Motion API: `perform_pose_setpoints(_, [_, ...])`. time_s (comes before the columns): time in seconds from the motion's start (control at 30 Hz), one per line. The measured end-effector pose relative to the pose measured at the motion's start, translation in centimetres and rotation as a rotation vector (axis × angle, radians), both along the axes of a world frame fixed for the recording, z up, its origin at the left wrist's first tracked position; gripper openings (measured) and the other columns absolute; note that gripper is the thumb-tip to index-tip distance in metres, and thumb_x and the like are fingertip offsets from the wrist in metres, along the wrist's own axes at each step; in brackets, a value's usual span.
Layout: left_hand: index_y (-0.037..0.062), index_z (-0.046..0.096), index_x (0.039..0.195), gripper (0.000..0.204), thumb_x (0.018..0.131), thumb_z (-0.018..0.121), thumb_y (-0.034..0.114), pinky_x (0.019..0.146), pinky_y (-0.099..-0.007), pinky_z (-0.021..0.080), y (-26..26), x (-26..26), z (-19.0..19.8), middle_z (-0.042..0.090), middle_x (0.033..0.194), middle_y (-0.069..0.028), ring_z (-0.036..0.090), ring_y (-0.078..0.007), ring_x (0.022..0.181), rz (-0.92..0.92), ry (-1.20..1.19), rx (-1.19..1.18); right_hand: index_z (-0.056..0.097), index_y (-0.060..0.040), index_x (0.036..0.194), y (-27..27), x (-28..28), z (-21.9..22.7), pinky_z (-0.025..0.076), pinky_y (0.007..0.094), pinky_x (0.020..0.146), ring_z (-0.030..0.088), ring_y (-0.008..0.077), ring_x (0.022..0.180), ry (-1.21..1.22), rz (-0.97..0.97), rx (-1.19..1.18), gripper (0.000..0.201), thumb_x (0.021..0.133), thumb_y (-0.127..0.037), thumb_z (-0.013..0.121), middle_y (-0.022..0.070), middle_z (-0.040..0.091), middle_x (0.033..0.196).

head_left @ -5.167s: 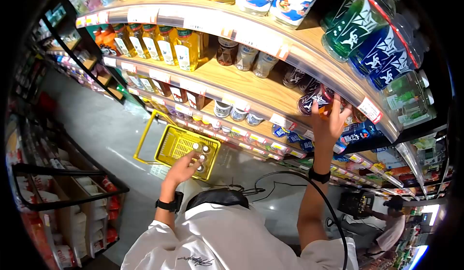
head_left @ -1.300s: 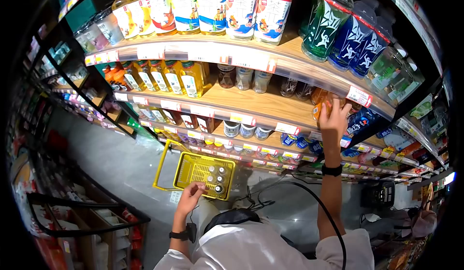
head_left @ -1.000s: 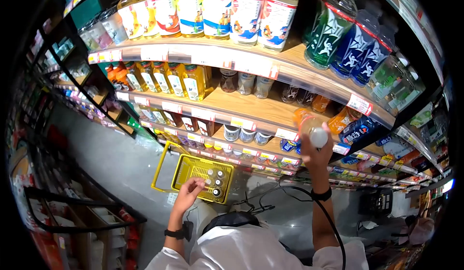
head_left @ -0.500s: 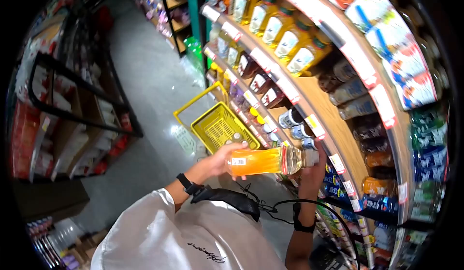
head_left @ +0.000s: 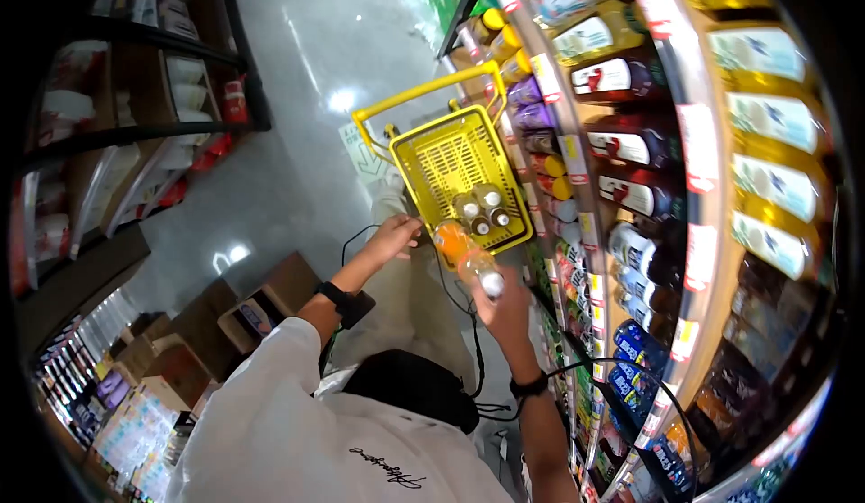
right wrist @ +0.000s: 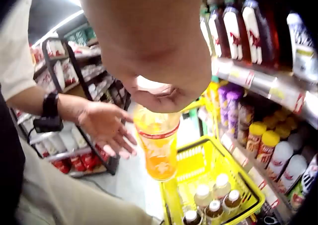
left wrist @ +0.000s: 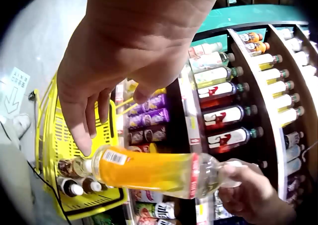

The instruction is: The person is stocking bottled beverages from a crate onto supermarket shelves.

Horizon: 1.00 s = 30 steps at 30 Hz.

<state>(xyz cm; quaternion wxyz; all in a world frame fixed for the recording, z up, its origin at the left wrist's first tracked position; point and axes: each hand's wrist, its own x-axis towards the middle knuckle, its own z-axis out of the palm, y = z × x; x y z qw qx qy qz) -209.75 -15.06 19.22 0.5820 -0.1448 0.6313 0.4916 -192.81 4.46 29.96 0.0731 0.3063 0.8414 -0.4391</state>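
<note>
In the head view my right hand grips an orange-drink bottle by its white-capped neck, its base over the near end of the yellow basket. The right wrist view shows the bottle hanging base down from the curled fingers. My left hand is to the left of the bottle without touching it; its fingers are extended and apart in the right wrist view. Several capped bottles stand grouped in the basket.
Shelves of drinks line the right side, close to the basket. Another shelf unit stands on the left. Cardboard boxes are at the lower left. A black cable runs from the right wrist.
The view has turned toward the basket. The left hand has come off the bottle's base, and the right hand has carried the bottle from the shelf to above the basket, tilting it base down.
</note>
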Motion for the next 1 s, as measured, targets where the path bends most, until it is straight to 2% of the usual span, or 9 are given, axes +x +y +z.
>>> perform_pose_setpoints(0.03, [0.0061,0.059,0.113,0.044,0.099,0.056,0.048,0.086,-0.0438,0.055,-0.7,-0.7,-1.6,0.063,0.109,-0.0052,0.063,-0.0215,0.103,0.023,-0.012,0.002,0.059,0.0010,0.113,-0.6,-1.2,-2.8,0.055,0.0405,0.062,0.071,0.0375,0.073,0.030,0.088,0.129,0.040,0.087,-0.024,0.078,0.0237,0.071,0.089])
perform_pose_setpoints(0.07, [0.0060,0.059,0.114,0.043,0.099,0.056,0.046,0.086,-0.0415,0.055,-1.5,-1.0,-3.0,0.064,0.109,-0.0061,0.064,-0.0213,0.102,0.047,-0.025,0.006,0.057,-0.0024,0.113,-1.1,-2.7,-4.9,0.055,0.0483,0.065,0.067,0.0462,0.081,-0.096,0.035,0.053,0.040,0.086,-0.024,0.076,0.0245,0.070,0.095])
perform_pose_setpoints(0.23, [0.0064,0.060,0.118,0.040,0.100,0.056,0.042,0.088,-0.0368,0.053,-3.4,-4.5,-6.8,0.068,0.112,-0.0098,0.067,-0.0216,0.101,0.137,-0.115,-0.058,0.050,-0.0046,0.120,-1.2,-5.9,-15.7,0.055,0.0518,0.070,0.068,0.0435,0.085,-0.300,0.270,0.184,0.047,0.086,-0.026,0.073,0.0213,0.068,0.099])
perform_pose_setpoints(0.4, [0.0045,0.061,0.115,0.038,0.102,0.055,0.040,0.086,-0.0351,0.052,-4.3,-7.5,-10.6,0.069,0.111,-0.0102,0.067,-0.0200,0.099,0.161,-0.121,-0.134,0.048,-0.0052,0.122,-1.3,-6.9,-24.2,0.056,0.0524,0.071,0.069,0.0426,0.085,-0.427,0.335,0.212,0.049,0.086,-0.026,0.072,0.0211,0.068,0.096])
perform_pose_setpoints(0.5, [0.0035,0.061,0.116,0.040,0.101,0.055,0.040,0.087,-0.0359,0.051,-4.3,-8.9,-11.9,0.069,0.112,-0.0112,0.067,-0.0209,0.100,0.168,-0.106,-0.148,0.048,-0.0043,0.121,-0.9,-8.0,-27.0,0.056,0.0533,0.073,0.069,0.0426,0.085,-0.601,0.303,0.158,0.050,0.084,-0.028,0.073,0.0224,0.069,0.096])
perform_pose_setpoints(0.67, [0.0034,0.060,0.116,0.040,0.100,0.056,0.040,0.088,-0.0366,0.050,-3.6,-10.6,-12.1,0.070,0.112,-0.0117,0.068,-0.0217,0.100,0.183,-0.071,-0.163,0.050,-0.0037,0.116,-1.8,-9.7,-27.7,0.056,0.0527,0.075,0.070,0.0424,0.088,-0.585,0.198,0.115,0.040,0.087,-0.024,0.069,0.0241,0.069,0.098])
perform_pose_setpoints(0.77, [0.0062,0.062,0.119,0.037,0.101,0.053,0.038,0.093,-0.0358,0.050,-3.0,-11.0,-12.6,0.070,0.116,-0.0111,0.069,-0.0228,0.104,0.109,-0.085,-0.181,0.048,-0.0057,0.119,-2.2,-9.2,-28.4,0.057,0.0511,0.078,0.071,0.0422,0.093,-0.854,0.222,0.148,0.033,0.091,-0.015,0.064,0.0253,0.068,0.097])
perform_pose_setpoints(0.93, [0.0076,0.062,0.117,0.035,0.101,0.055,0.037,0.092,-0.0356,0.050,-1.7,-10.6,-12.7,0.071,0.115,-0.0107,0.068,-0.0221,0.104,0.076,-0.053,-0.159,0.048,-0.0077,0.118,-2.0,-7.0,-29.7,0.059,0.0484,0.075,0.072,0.0406,0.092,-0.865,0.251,0.137,0.030,0.092,-0.015,0.061,0.0263,0.066,0.104])
perform_pose_setpoints(1.0, [0.0079,0.063,0.116,0.034,0.100,0.056,0.037,0.092,-0.0355,0.050,-1.4,-9.9,-12.5,0.071,0.114,-0.0106,0.068,-0.0218,0.104,0.058,-0.033,-0.140,0.048,-0.0053,0.122,-2.9,-5.5,-30.6,0.056,0.0543,0.076,0.070,0.0435,0.088,-0.698,0.217,0.195,0.034,0.091,-0.014,0.059,0.0257,0.069,0.088])
